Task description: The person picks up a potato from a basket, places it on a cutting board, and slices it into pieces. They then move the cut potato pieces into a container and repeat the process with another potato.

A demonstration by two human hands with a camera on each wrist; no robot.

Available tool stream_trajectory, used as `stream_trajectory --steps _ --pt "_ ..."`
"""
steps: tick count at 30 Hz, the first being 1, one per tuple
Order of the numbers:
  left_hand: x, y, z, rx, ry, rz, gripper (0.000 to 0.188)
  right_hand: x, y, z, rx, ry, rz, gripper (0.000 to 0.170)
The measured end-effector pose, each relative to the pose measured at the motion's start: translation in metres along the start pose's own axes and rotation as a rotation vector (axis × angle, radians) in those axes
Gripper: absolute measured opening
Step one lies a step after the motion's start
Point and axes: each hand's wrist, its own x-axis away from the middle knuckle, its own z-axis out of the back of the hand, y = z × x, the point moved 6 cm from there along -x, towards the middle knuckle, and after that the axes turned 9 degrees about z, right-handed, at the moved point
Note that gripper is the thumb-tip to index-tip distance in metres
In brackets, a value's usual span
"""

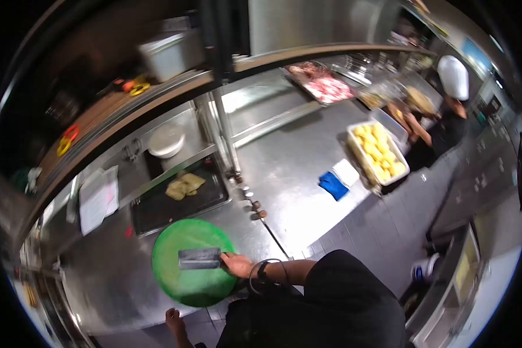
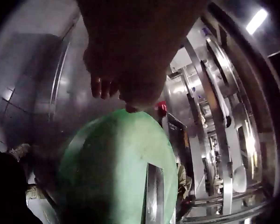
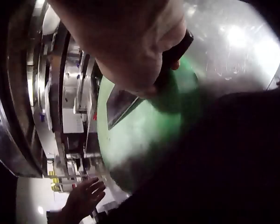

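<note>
A cleaver (image 1: 198, 258) with a broad grey blade lies over a round green cutting board (image 1: 174, 284). My right hand (image 1: 236, 265) grips its handle from the right side of the board. The right wrist view shows the fingers of that hand (image 3: 144, 60) wrapped about the dark handle, with the cleaver blade (image 3: 119, 107) pointing away. My left hand (image 1: 174, 322) hangs by the table's front edge, apart from the board and holding nothing. In the right wrist view the left hand (image 3: 87, 196) has its fingers loosely extended. The left wrist view shows it dark, with part of the blade (image 2: 154, 193) below.
Behind the board sits a black tray (image 1: 148, 211) with a crumpled yellowish cloth (image 1: 184, 185). Papers (image 1: 98, 200) and a white lidded bowl (image 1: 167, 141) stand further back. To the right are a blue cloth (image 1: 333, 185), a tub of peeled potatoes (image 1: 380, 152) and another person (image 1: 446, 127).
</note>
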Motion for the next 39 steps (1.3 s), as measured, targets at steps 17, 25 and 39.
stream_trajectory --steps 17,25,39 --pt "-0.250 0.146 -0.138 -0.538 -0.182 -0.320 0.084 0.024 0.018 -0.030 -0.191 0.034 -0.571 0.084" --pt "-0.190 0.116 -0.147 -0.497 -0.245 -0.270 0.095 0.064 0.025 -0.016 -0.102 -0.002 -0.574 0.065" --pt "-0.003 0.072 -0.209 -0.316 -0.315 -0.265 0.070 0.239 0.111 0.007 -0.089 0.107 -0.606 0.079"
